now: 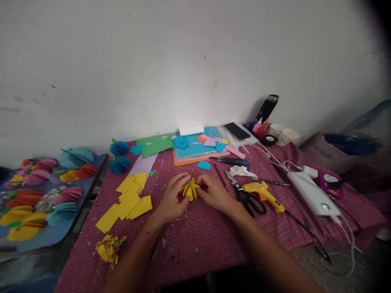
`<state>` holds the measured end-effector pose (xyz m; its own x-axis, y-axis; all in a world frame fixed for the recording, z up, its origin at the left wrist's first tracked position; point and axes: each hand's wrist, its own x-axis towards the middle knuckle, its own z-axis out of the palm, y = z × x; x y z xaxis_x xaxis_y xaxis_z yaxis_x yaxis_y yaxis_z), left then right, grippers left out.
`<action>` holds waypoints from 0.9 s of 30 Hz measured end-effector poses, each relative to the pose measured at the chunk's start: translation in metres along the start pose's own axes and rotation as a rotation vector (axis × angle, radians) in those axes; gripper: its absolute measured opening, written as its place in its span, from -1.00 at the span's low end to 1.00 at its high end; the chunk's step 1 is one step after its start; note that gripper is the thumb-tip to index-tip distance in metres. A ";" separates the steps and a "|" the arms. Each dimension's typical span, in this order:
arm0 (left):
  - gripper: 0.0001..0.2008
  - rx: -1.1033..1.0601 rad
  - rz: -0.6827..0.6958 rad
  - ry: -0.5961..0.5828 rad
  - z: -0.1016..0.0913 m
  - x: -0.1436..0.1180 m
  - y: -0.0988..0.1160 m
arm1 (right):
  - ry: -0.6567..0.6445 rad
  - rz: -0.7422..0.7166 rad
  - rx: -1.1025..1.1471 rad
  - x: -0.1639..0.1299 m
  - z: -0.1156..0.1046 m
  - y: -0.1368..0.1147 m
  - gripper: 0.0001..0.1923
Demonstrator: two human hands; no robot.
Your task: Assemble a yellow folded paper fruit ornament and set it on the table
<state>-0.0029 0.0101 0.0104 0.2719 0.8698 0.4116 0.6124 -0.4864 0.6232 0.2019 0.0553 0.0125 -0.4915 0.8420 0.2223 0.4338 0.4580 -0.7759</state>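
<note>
Between my two hands, over the middle of the cloth-covered table, is a small yellow paper pumpkin [190, 190] with fanned folds and a bit of green at its top. My left hand [174, 199] curls round its left side, thumb in front and fingers behind. On the other side my right hand [212, 191] pinches its edge between thumb and fingertips. Left of my hands lie several yellow paper pieces [130, 199], overlapping. A crumpled yellow paper clump [110, 249] rests near my left forearm. Black scissors [244, 195] and a yellow glue gun [264, 193] lie right of my right hand.
Two blue paper pumpkins [119, 164] stand at the table's back left. Coloured sheets [195, 152] are stacked at the back. A phone [237, 131], paper cups [287, 135] and a black flask [269, 106] stand back right. A white power strip [314, 193] trails cables.
</note>
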 end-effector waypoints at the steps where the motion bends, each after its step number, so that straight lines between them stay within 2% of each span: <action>1: -0.31 0.012 -0.004 0.015 0.000 0.000 0.000 | -0.007 -0.005 0.013 0.000 0.001 0.000 -0.95; 7: -0.38 0.088 -0.052 0.097 0.002 0.001 0.001 | -0.052 -0.047 0.023 -0.002 0.004 -0.004 -0.90; 16: -0.39 0.134 -0.119 0.097 0.008 0.001 0.001 | -0.099 -0.149 -0.011 -0.002 0.008 -0.004 -0.86; 27: -0.42 0.107 -0.108 0.105 0.010 0.000 -0.004 | -0.119 -0.167 0.024 0.000 0.004 -0.005 -0.85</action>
<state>0.0020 0.0129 0.0006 0.1248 0.9006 0.4163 0.7112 -0.3737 0.5954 0.1966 0.0516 0.0141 -0.6415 0.7146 0.2788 0.3216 0.5806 -0.7480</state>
